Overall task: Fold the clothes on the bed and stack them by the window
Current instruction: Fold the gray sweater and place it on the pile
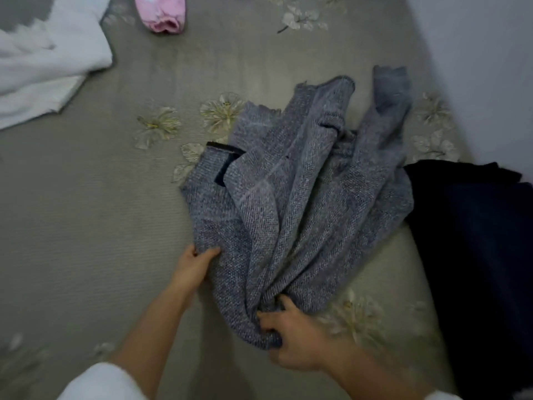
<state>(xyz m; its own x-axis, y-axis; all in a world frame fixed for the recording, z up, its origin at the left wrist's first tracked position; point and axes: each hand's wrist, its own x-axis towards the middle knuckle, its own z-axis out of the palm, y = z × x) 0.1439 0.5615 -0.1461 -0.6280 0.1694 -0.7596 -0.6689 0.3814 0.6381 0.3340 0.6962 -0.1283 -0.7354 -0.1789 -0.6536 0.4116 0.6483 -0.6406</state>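
Grey knit sweater lies crumpled mid-bed, soft, floppy and probably fairly heavy; best held at hem corners or shoulders. Left hand pinches its near-left edge, right hand clutches a bunched near fold. Dark garment lies right, white cloth and pink piece far left.

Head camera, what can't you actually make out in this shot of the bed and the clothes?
- Grey knit sweater: crumpled over itself, so its sleeves and front are not clear; both hands, left hand and right hand, grip its near edge.
- Dark garment: cut off by the right edge, too dark to identify.
- White garment: cut off at the left edge.
- Pink garment: cut off at the top edge.
- Window: out of view.
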